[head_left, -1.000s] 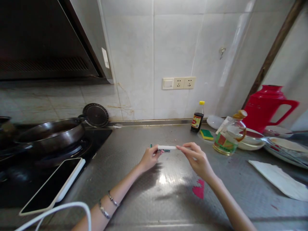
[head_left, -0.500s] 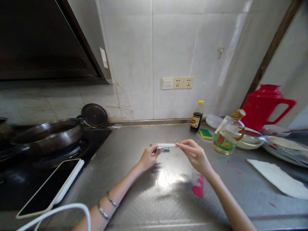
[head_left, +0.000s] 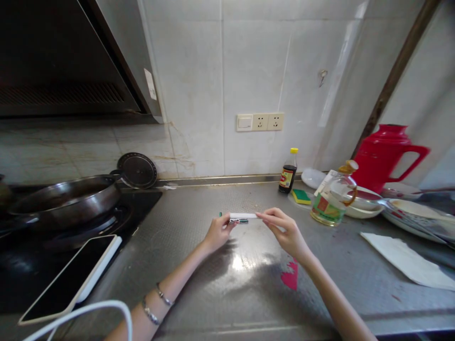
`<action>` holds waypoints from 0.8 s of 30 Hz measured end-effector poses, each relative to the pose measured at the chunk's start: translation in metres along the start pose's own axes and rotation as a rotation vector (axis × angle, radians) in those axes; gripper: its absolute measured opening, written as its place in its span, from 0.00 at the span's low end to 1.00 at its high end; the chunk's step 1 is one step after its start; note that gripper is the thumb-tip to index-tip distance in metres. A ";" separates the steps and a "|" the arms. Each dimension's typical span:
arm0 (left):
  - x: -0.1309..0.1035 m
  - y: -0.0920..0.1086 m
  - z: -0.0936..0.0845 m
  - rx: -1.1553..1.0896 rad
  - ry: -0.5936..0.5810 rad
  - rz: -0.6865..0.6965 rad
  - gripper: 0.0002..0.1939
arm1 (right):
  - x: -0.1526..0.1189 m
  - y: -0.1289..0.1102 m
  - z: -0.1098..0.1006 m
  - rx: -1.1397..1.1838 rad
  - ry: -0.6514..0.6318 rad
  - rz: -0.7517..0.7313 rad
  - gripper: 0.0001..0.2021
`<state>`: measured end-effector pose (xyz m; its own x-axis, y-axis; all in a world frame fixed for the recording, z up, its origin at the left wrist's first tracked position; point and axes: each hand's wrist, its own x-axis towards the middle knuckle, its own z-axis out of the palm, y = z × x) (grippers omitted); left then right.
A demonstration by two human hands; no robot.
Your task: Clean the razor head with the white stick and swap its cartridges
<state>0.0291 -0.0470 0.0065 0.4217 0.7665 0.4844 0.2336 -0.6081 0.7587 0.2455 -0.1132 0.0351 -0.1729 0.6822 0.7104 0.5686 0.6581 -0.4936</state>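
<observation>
A thin white stick-like object (head_left: 243, 216) spans level between my two hands above the metal counter (head_left: 199, 293). My left hand (head_left: 217, 232) pinches its left end, together with a small green-and-silver piece (head_left: 239, 221) that lies just below and along it. What that piece is, I cannot make out. The fingertips of my right hand (head_left: 284, 228) are closed on the white object's right end. Two silver bracelets circle my left wrist.
Left: a pan (head_left: 67, 201) on the black stove, a phone (head_left: 67, 279) and white cable. Right: a sauce bottle (head_left: 287, 173), sponge (head_left: 301, 196), glass jug (head_left: 330, 203), red thermos (head_left: 384, 158), bowls, plates and a white paper (head_left: 405, 260). A pink patch (head_left: 290, 276) marks the counter.
The view has shifted slightly, so most things sit a little further left. My hands keep the same hold, and the green-and-silver piece shows slightly less beneath the white object.
</observation>
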 end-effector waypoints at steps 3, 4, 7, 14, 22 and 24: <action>-0.001 0.002 0.000 0.025 -0.013 0.003 0.10 | -0.001 0.000 0.002 -0.023 -0.050 -0.001 0.15; -0.001 0.002 0.000 0.024 -0.006 0.002 0.10 | -0.003 0.003 0.000 -0.029 -0.055 0.003 0.15; 0.000 0.004 -0.001 -0.020 0.027 -0.009 0.10 | -0.008 0.012 -0.010 -0.061 -0.025 0.022 0.15; -0.001 0.002 0.003 -0.045 0.013 -0.018 0.11 | 0.001 0.004 -0.004 -0.039 -0.047 0.002 0.14; 0.000 0.001 -0.001 -0.039 0.035 -0.043 0.10 | -0.003 0.019 -0.012 -0.063 -0.033 0.015 0.15; -0.001 0.000 -0.001 -0.031 0.028 -0.040 0.10 | 0.000 0.018 -0.012 -0.066 -0.032 0.008 0.15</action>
<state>0.0281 -0.0474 0.0069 0.3883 0.7954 0.4653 0.2218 -0.5708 0.7906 0.2652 -0.1057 0.0324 -0.1932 0.6977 0.6899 0.6215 0.6311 -0.4641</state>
